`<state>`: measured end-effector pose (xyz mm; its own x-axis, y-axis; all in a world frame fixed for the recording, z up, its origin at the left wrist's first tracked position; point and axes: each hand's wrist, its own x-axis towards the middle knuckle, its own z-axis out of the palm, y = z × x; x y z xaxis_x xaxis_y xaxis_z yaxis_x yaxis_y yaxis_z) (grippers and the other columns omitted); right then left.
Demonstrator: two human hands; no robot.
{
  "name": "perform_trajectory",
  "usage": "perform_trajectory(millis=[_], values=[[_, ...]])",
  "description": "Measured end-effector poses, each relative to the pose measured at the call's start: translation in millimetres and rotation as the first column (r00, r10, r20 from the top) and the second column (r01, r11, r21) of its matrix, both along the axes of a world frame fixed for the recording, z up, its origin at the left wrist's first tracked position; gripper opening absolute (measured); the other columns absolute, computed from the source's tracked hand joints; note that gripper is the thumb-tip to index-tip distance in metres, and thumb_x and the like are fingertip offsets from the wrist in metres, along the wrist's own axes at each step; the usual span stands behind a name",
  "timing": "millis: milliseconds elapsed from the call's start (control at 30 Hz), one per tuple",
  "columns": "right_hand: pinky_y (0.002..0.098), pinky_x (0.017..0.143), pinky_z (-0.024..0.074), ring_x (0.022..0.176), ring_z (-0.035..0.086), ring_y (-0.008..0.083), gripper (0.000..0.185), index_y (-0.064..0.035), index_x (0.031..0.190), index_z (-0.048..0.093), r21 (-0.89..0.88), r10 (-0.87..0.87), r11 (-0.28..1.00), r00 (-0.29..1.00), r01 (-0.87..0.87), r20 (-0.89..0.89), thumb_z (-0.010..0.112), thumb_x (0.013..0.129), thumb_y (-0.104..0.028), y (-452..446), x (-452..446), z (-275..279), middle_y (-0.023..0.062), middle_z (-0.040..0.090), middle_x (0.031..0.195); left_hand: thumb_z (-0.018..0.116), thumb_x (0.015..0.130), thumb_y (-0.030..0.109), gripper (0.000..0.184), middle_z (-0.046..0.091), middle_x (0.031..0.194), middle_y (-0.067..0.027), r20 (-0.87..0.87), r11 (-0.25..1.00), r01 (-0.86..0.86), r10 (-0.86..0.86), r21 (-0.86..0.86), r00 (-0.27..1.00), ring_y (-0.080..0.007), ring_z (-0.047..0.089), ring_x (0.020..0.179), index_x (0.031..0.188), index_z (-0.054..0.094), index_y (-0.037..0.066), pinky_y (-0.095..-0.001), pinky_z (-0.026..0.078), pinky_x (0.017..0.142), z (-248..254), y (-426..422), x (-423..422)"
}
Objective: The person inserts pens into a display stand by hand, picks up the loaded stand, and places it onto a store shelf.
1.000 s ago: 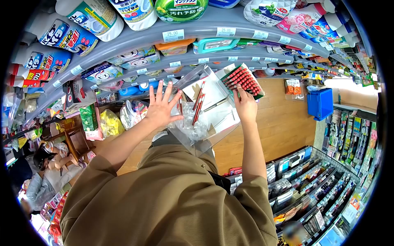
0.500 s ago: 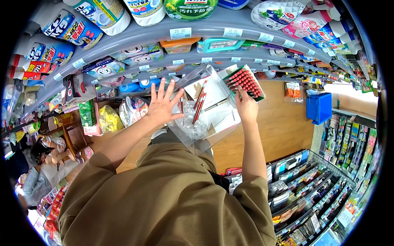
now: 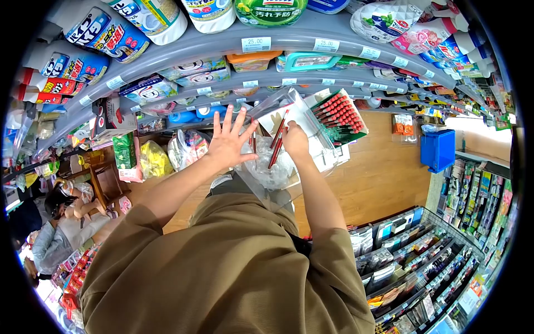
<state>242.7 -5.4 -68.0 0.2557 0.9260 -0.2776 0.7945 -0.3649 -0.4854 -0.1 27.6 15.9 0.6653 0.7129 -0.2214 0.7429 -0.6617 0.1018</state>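
Note:
A clear plastic box (image 3: 272, 183) holds crumpled clear plastic, white card and several dark red pencils (image 3: 276, 146). My left hand (image 3: 227, 143) is spread with its fingers apart at the left side of this box and holds nothing. Over the box's right part is my right hand (image 3: 296, 142), its fingers closed together beside the pencils; whatever is between the fingertips is too small to make out. Just right of the clear box, a green and white carton (image 3: 360, 135) is packed with several red-ended pencils (image 3: 338, 113).
Grey shelves (image 3: 300, 42) with bottles and packets curve across the front. A blue bin (image 3: 438, 150) stands on the wooden floor (image 3: 389, 178) at right. A wire rack (image 3: 409, 250) of packaged goods is at lower right. Two people (image 3: 55, 234) are at far left.
My right hand has left the carton of pencils and moved left over the clear box. My left hand stays spread at the box's left side. The view has shifted slightly.

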Motion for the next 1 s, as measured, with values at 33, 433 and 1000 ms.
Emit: perform_trajectory(millis=[33, 433, 1000], values=[[0.051, 0.082, 0.056, 0.09, 0.07, 0.0434, 0.023, 0.0011, 0.105, 0.064, -0.019, -0.024, 1.0, 1.0, 0.025, 0.015, 0.063, 0.093, -0.019, 3, -2, -10, 0.027, 0.07, 0.096, 0.055, 0.081, 0.084, 0.101, 0.012, 0.169, -0.022, 0.002, 1.0, 0.002, -0.002, 0.005, 1.0, -0.0527, 0.003, 0.153, 0.162, 0.031, 0.026, -0.0744, 0.003, 0.116, 0, 0, 0], [0.0491, 0.075, 0.0545, 0.085, 0.069, 0.0436, 0.014, 0.0014, 0.094, 0.061, 0.283, -0.063, 0.955, 0.995, 0.084, -0.08, 0.069, 0.089, -0.009, -6, 11, 41, 0.027, 0.068, 0.091, 0.058, 0.08, 0.082, 0.103, 0.012, 0.169, -0.0222, 0.016, 1.0, -0.014, 0.014, -0.021, 1.0, -0.0524, 0.002, 0.153, 0.162, 0.031, 0.026, -0.075, 0.003, 0.116, 0, -1, 1], [0.0473, 0.078, 0.0534, 0.092, 0.065, 0.0388, 0.016, -0.0007, 0.097, 0.057, 0.589, -0.23, 0.796, 0.97, 0.139, 0.081, 0.07, 0.094, -0.011, -23, 108, 117, 0.0185, 0.067, 0.097, 0.054, 0.081, 0.084, 0.106, 0.009, 0.168, -0.0264, -0.041, 1.0, 0.022, -0.022, -0.006, 0.999, -0.054, 0.0, 0.153, 0.163, 0.027, 0.023, -0.0747, 0.001, 0.115, 0, 1, 2]])
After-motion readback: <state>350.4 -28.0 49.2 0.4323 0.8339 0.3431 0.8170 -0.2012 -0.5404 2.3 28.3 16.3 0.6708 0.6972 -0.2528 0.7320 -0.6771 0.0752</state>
